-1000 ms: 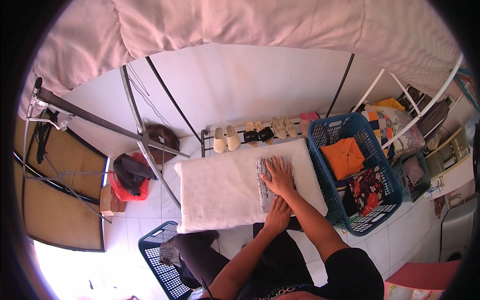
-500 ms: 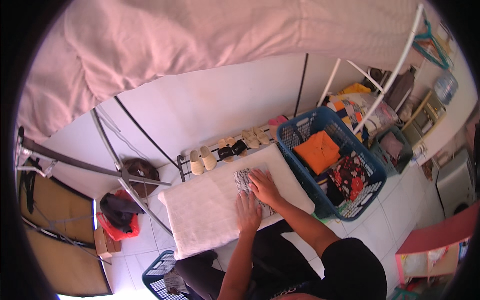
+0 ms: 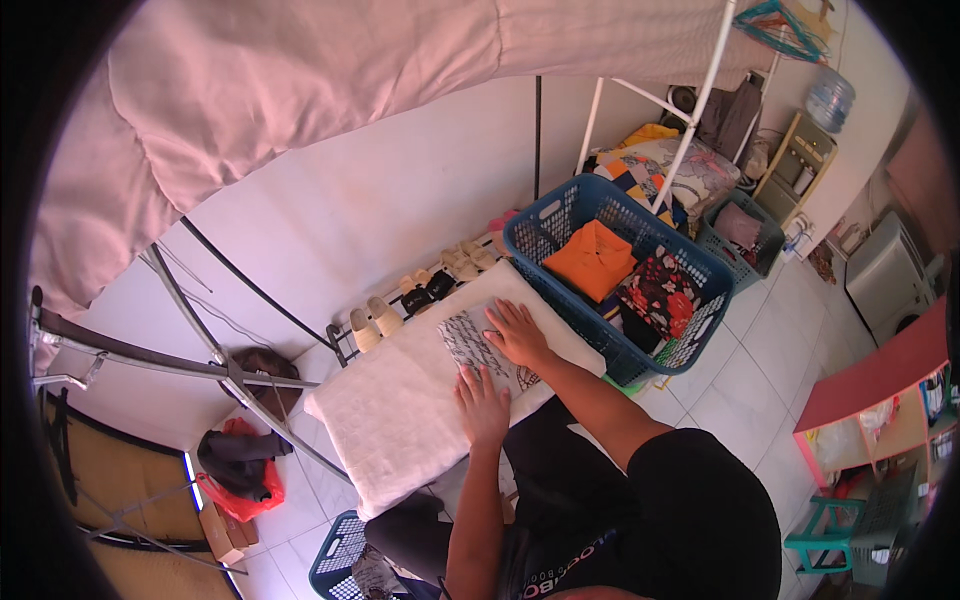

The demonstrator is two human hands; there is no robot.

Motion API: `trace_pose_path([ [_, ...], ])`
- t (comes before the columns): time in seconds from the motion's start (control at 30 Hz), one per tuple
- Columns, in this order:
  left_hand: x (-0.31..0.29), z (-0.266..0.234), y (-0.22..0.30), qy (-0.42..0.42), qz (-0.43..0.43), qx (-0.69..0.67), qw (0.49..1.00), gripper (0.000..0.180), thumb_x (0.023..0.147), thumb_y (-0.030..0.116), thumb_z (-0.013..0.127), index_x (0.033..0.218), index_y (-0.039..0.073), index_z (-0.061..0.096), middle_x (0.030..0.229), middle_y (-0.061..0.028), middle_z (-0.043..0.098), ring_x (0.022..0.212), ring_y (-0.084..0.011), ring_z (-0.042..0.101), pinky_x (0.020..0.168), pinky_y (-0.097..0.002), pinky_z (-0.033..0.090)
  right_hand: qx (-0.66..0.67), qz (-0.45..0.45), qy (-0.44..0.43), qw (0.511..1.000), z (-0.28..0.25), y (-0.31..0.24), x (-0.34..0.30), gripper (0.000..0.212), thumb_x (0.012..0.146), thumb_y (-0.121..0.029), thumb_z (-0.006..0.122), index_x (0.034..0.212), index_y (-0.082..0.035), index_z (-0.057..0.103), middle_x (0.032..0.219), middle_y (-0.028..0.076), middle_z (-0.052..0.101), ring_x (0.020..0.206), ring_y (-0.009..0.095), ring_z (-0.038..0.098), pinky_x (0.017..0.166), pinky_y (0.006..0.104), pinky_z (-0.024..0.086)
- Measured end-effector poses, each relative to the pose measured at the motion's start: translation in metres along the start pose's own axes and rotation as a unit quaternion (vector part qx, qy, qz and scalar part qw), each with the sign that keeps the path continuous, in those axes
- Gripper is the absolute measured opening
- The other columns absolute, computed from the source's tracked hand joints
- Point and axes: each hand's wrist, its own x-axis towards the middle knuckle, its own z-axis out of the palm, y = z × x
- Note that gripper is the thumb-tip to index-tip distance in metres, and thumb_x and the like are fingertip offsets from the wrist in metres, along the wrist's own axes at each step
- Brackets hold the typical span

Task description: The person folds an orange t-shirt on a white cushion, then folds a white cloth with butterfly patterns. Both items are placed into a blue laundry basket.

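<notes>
A small grey patterned cloth point(image 3: 466, 342) lies folded on a white padded board point(image 3: 400, 410) in front of me. My right hand point(image 3: 517, 333) lies flat on the cloth's far right part, fingers spread. My left hand point(image 3: 484, 404) presses flat on its near edge, fingers apart. Neither hand grips anything.
A blue basket point(image 3: 560, 225) to the right of the board holds folded orange and dark floral clothes. A shoe rack point(image 3: 420, 290) with pale slippers stands behind the board. A pink sheet point(image 3: 300, 90) hangs overhead. Another blue basket point(image 3: 338, 565) sits at lower left, near a metal rack frame point(image 3: 200, 360).
The view has swung to the right and tilted, so the board and blue basket now sit further right. Both hands stay flat on the patterned cloth.
</notes>
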Motion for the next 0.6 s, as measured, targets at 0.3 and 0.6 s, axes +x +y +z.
trace_pose_path([
  [0.3,-0.027,-0.001,-0.016,-0.019,0.029,-0.001,0.999,0.074,0.097,0.043,0.058,0.157,0.010,0.030,0.160,-0.0312,0.022,0.148,-0.0418,0.027,0.122,-0.0518,0.020,0.068,0.268,-0.073,0.958,-0.036,-0.042,-0.038,0.065,0.092,-0.047,0.065,0.133,0.002,0.052,0.115,0.022,0.065,0.109,0.038,0.063,0.092,0.0466,0.050],
  [0.6,-0.022,0.004,-0.030,-0.030,0.039,-0.060,0.997,0.072,0.096,0.045,0.057,0.156,0.013,0.034,0.161,-0.0299,0.023,0.149,-0.0406,0.025,0.122,-0.0500,0.017,0.182,0.298,-0.144,0.926,-0.022,-0.022,-0.028,0.045,0.079,-0.034,0.079,0.102,0.002,0.066,0.094,0.025,0.071,0.092,0.037,0.071,0.082,0.0439,0.055],
])
